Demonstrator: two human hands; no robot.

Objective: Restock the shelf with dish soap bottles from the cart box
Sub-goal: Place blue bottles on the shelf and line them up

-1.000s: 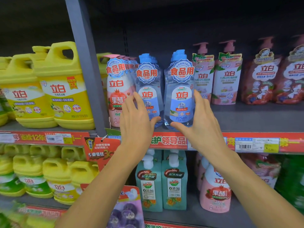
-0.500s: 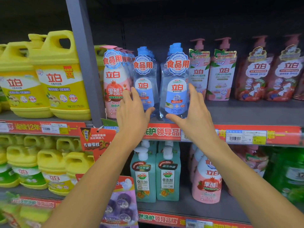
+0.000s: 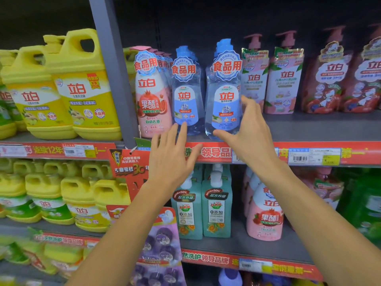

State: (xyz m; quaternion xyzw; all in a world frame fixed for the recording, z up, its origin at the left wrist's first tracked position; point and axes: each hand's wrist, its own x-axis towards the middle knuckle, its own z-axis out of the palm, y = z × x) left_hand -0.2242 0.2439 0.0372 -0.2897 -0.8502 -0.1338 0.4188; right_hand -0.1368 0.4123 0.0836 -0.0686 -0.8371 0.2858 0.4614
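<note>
A: So, where are the dish soap bottles?

B: Two clear blue ones stand upright at the front lip of the upper shelf (image 3: 309, 129). The right blue bottle (image 3: 223, 93) sits at about twelve o'clock in the view, and the left blue bottle (image 3: 186, 93) is just beside it, toward eleven o'clock, with more blue caps lined up behind.

A: And the hands?

B: The right hand (image 3: 249, 135) is spread wide around the right blue bottle, thumb under its base and fingers against its right side. I cannot tell whether it actually grips. The left hand (image 3: 171, 153) is open and flat, holding nothing, its fingertips at the foot of the left blue bottle.

A: What are the neighbours?

B: A pink pomegranate bottle (image 3: 152, 100) touches the left blue bottle at nine o'clock. Pink pump bottles (image 3: 268, 79) stand at three o'clock of the right one. Yellow jugs (image 3: 82, 89) fill the bay beyond the grey upright (image 3: 112, 69).
</note>
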